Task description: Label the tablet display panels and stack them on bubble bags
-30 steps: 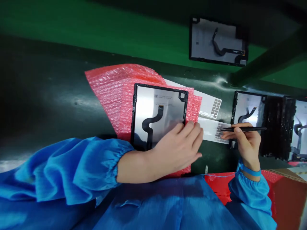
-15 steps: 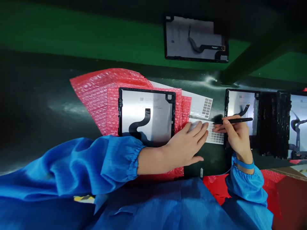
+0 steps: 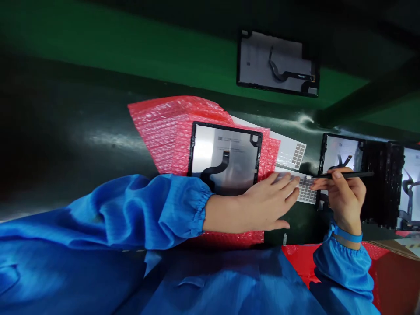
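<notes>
My left hand (image 3: 267, 203) lies flat with fingers spread, pressing down a white sheet of small grey rectangular stickers (image 3: 307, 195). In my right hand (image 3: 348, 197) is a pair of black tweezers (image 3: 360, 174), pinched between thumb and fingers. The tips reach over the sheet, where a tiny white piece (image 3: 308, 177) shows at their end; whether they grip it I cannot tell. A tablet display panel (image 3: 208, 151) with a black frame and dark ribbon cable lies face down by my left forearm, which hides its lower edge. Red bubble wrap (image 3: 172, 144) is under the panel.
A second sticker sheet (image 3: 290, 153) lies just beyond the first. Another display panel (image 3: 259, 54) rests at the back. To the right are one more panel (image 3: 334, 148), black frames (image 3: 377, 188) and a further panel (image 3: 410, 166). Red wrap (image 3: 300, 260) lies near my right sleeve.
My right hand has drawn the tweezers slightly back to the right, and a small white piece now shows at their tips. My left hand stays on the sheet. The whole view has shifted and tilted.
</notes>
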Demonstrator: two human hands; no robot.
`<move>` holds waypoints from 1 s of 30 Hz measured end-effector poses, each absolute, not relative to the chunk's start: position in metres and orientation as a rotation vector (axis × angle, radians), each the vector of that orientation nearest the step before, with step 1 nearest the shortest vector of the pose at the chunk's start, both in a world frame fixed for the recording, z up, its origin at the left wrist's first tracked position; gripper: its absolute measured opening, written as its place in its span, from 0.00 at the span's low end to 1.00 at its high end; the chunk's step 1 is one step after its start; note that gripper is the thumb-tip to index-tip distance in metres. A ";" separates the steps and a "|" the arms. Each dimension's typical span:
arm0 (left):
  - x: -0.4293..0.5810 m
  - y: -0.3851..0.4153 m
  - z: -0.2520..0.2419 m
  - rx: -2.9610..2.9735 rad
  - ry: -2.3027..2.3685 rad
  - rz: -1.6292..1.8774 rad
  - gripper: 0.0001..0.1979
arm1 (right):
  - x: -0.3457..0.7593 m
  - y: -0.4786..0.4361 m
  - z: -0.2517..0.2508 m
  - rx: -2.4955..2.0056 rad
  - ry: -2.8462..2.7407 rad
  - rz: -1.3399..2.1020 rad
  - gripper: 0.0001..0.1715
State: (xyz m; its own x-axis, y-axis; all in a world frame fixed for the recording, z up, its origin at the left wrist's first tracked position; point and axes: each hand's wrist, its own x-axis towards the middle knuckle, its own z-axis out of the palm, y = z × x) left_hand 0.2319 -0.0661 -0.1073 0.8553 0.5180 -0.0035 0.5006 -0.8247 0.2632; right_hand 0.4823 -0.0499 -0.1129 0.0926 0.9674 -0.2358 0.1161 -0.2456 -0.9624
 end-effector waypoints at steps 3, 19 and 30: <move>0.206 -0.077 -0.088 2.721 0.805 0.309 0.34 | 0.452 -0.047 -0.099 -1.428 -1.144 1.261 0.07; 0.103 -0.104 -0.110 2.780 1.186 0.083 0.33 | 0.263 -0.026 -0.118 -1.266 -1.416 1.548 0.12; 0.103 -0.101 -0.108 2.761 1.243 0.108 0.20 | 0.263 -0.028 -0.121 -1.304 -1.517 1.492 0.10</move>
